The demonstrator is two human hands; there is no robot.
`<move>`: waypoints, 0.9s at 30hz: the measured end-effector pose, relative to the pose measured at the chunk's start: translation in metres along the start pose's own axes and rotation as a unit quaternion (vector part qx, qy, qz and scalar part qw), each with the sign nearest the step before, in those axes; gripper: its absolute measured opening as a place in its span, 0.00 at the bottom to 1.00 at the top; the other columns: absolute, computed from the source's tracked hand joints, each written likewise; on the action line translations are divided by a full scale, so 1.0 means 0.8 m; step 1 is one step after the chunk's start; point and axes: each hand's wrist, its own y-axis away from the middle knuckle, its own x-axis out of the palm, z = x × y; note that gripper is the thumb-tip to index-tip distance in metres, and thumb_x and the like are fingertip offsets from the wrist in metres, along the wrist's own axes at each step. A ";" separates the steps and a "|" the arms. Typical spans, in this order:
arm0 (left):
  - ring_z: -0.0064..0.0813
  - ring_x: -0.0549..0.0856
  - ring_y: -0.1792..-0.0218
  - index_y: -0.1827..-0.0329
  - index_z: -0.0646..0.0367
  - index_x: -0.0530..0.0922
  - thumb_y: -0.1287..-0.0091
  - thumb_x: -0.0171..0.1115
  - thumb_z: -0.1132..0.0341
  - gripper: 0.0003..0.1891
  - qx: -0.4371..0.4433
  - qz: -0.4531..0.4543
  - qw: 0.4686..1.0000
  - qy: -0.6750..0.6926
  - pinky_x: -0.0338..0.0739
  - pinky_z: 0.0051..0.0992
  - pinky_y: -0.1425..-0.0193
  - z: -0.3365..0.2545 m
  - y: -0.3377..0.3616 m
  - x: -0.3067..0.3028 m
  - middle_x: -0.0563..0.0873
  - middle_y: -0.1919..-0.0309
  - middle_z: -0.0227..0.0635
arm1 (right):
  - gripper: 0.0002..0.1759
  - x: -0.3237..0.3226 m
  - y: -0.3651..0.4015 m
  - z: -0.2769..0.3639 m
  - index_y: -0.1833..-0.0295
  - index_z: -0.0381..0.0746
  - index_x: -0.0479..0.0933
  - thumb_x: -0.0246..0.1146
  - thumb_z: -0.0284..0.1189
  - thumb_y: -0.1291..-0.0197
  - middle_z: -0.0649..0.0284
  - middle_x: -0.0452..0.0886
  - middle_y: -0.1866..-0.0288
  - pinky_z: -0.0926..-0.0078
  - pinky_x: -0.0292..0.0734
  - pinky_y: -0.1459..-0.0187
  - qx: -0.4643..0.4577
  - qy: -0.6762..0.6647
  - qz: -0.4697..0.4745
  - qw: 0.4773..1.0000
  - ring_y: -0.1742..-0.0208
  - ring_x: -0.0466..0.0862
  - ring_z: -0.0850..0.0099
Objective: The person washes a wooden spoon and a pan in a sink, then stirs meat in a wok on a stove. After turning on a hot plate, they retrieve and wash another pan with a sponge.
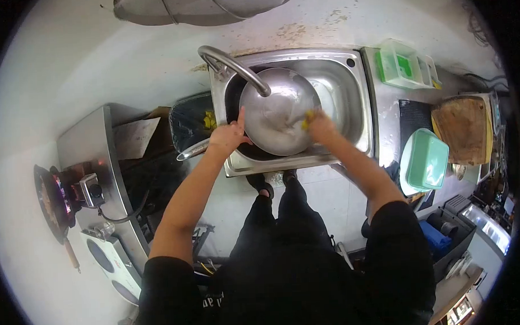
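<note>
A round metal wok [269,99] lies tilted in the stainless steel sink [358,110], with its handle [193,150] sticking out over the left edge. My left hand [229,136] grips the wok's rim beside the handle, one finger stretched along the edge. Inside the wok's right side, my right hand [320,127] is closed on a yellow sponge [308,118] and pressed to the metal. Motion blurs that hand a little. The curved faucet [233,65] reaches over the wok from the back left. Water in the bowl looks cloudy.
At left, a pan [50,201] sits over a lit burner. A black-lined bin [193,122] stands beside the sink. On the right are clear plastic containers [402,66], a green basin [429,158] and a wooden cutting board [462,129].
</note>
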 end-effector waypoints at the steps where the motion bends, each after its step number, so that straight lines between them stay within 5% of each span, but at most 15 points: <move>1: 0.40 0.85 0.70 0.30 0.71 0.42 0.50 0.60 0.39 0.57 -0.004 0.000 1.000 0.002 0.80 0.33 0.66 -0.002 -0.002 -0.001 0.83 0.70 0.44 | 0.26 0.004 -0.018 -0.025 0.36 0.40 0.64 0.49 0.32 0.41 0.56 0.63 0.34 0.65 0.55 0.33 0.026 0.082 -0.081 0.993 0.32 0.61 0.62; 2: 0.40 0.85 0.70 0.30 0.70 0.41 0.50 0.60 0.39 0.57 -0.011 0.011 1.000 0.017 0.80 0.34 0.65 -0.005 -0.002 -0.001 0.83 0.69 0.44 | 0.29 -0.002 -0.036 -0.041 0.30 0.40 0.57 0.47 0.31 0.39 0.59 0.53 0.26 0.67 0.48 0.30 0.051 0.163 -0.164 0.972 0.26 0.51 0.65; 5: 0.42 0.85 0.70 0.30 0.70 0.39 0.50 0.61 0.39 0.58 -0.025 0.025 0.999 0.033 0.80 0.34 0.65 -0.008 -0.005 0.000 0.82 0.69 0.45 | 0.33 -0.047 -0.090 -0.066 0.27 0.41 0.46 0.44 0.28 0.38 0.66 0.38 0.23 0.69 0.41 0.27 0.022 0.177 -0.201 0.963 0.23 0.38 0.68; 8: 0.40 0.85 0.72 0.30 0.71 0.41 0.51 0.61 0.38 0.58 -0.030 0.015 0.999 0.005 0.80 0.33 0.68 -0.009 -0.003 0.002 0.82 0.72 0.44 | 0.33 -0.043 -0.133 -0.053 0.27 0.41 0.49 0.44 0.27 0.39 0.70 0.38 0.23 0.68 0.43 0.28 0.014 0.063 -0.315 0.947 0.23 0.41 0.68; 10: 0.36 0.84 0.75 0.30 0.71 0.45 0.52 0.61 0.37 0.57 -0.025 -0.016 0.999 -0.021 0.79 0.30 0.69 -0.015 -0.002 0.016 0.81 0.74 0.42 | 0.33 -0.029 -0.167 -0.006 0.27 0.39 0.48 0.44 0.26 0.40 0.64 0.40 0.23 0.65 0.43 0.28 0.044 0.013 -0.296 0.954 0.24 0.43 0.63; 12: 0.34 0.84 0.76 0.31 0.71 0.49 0.53 0.61 0.37 0.56 -0.031 -0.013 0.998 -0.046 0.79 0.29 0.69 -0.022 -0.005 0.023 0.81 0.76 0.40 | 0.36 -0.025 -0.204 0.055 0.28 0.37 0.48 0.49 0.29 0.43 0.53 0.42 0.24 0.63 0.45 0.28 0.193 -0.149 -0.404 0.882 0.24 0.44 0.60; 14: 0.34 0.84 0.77 0.31 0.71 0.49 0.53 0.60 0.36 0.57 -0.032 -0.038 0.998 -0.026 0.79 0.28 0.71 -0.029 -0.003 0.031 0.81 0.78 0.38 | 0.36 -0.058 -0.192 0.104 0.30 0.33 0.50 0.51 0.26 0.44 0.47 0.43 0.26 0.60 0.46 0.28 0.000 -0.434 -0.569 0.699 0.25 0.46 0.57; 16: 0.35 0.84 0.77 0.30 0.71 0.44 0.52 0.61 0.37 0.58 -0.036 -0.042 0.998 0.007 0.79 0.29 0.72 -0.031 0.001 0.035 0.82 0.76 0.40 | 0.35 -0.030 -0.199 0.159 0.30 0.34 0.51 0.52 0.24 0.44 0.48 0.44 0.26 0.59 0.44 0.28 -0.033 -0.503 -0.420 0.754 0.25 0.45 0.57; 17: 0.37 0.84 0.76 0.30 0.72 0.40 0.52 0.61 0.37 0.59 -0.038 -0.045 0.998 0.037 0.79 0.31 0.72 -0.030 0.001 0.035 0.83 0.74 0.41 | 0.35 -0.023 -0.172 0.153 0.30 0.34 0.51 0.52 0.24 0.44 0.48 0.44 0.26 0.59 0.44 0.28 -0.032 -0.501 -0.423 0.755 0.25 0.45 0.57; 19: 0.35 0.84 0.77 0.31 0.72 0.43 0.52 0.60 0.37 0.58 -0.034 -0.069 0.996 0.042 0.79 0.30 0.74 -0.031 0.004 0.033 0.82 0.76 0.39 | 0.34 -0.010 -0.105 0.110 0.29 0.37 0.50 0.51 0.25 0.41 0.50 0.46 0.26 0.57 0.47 0.29 -0.216 -0.271 -0.229 0.910 0.25 0.47 0.54; 22: 0.33 0.84 0.78 0.31 0.73 0.45 0.52 0.60 0.36 0.58 -0.034 -0.072 0.997 0.019 0.78 0.30 0.75 -0.037 0.001 0.037 0.82 0.79 0.38 | 0.40 -0.033 -0.051 0.023 0.27 0.44 0.46 0.53 0.23 0.45 0.56 0.44 0.25 0.55 0.48 0.30 -0.094 -0.152 -0.156 0.972 0.25 0.43 0.55; 23: 0.33 0.84 0.78 0.31 0.73 0.44 0.53 0.60 0.35 0.59 -0.041 -0.051 0.998 -0.012 0.78 0.30 0.75 -0.039 -0.005 0.038 0.82 0.78 0.39 | 0.40 -0.028 -0.077 0.020 0.27 0.44 0.46 0.53 0.23 0.45 0.56 0.44 0.25 0.55 0.48 0.30 -0.093 -0.146 -0.158 0.972 0.25 0.43 0.55; 25: 0.35 0.84 0.78 0.31 0.73 0.42 0.53 0.62 0.37 0.60 -0.041 -0.055 0.998 0.002 0.78 0.30 0.75 -0.038 -0.006 0.042 0.82 0.77 0.40 | 0.40 0.001 -0.142 0.042 0.27 0.49 0.47 0.54 0.23 0.45 0.55 0.50 0.26 0.58 0.57 0.33 0.063 -0.153 -0.364 0.917 0.27 0.55 0.56; 26: 0.37 0.84 0.78 0.30 0.72 0.40 0.53 0.64 0.39 0.60 -0.040 -0.058 0.997 0.011 0.78 0.31 0.75 -0.037 -0.007 0.041 0.83 0.76 0.41 | 0.40 -0.012 -0.147 0.061 0.27 0.49 0.47 0.54 0.23 0.45 0.55 0.50 0.26 0.58 0.57 0.33 0.062 -0.152 -0.364 0.917 0.27 0.55 0.56; 27: 0.42 0.84 0.74 0.30 0.69 0.41 0.51 0.66 0.43 0.58 -0.053 -0.010 0.997 0.053 0.79 0.33 0.71 -0.037 -0.006 0.030 0.82 0.68 0.47 | 0.33 -0.036 -0.153 0.086 0.28 0.47 0.52 0.51 0.26 0.40 0.53 0.61 0.33 0.59 0.62 0.37 0.043 -0.362 -0.393 0.844 0.34 0.64 0.56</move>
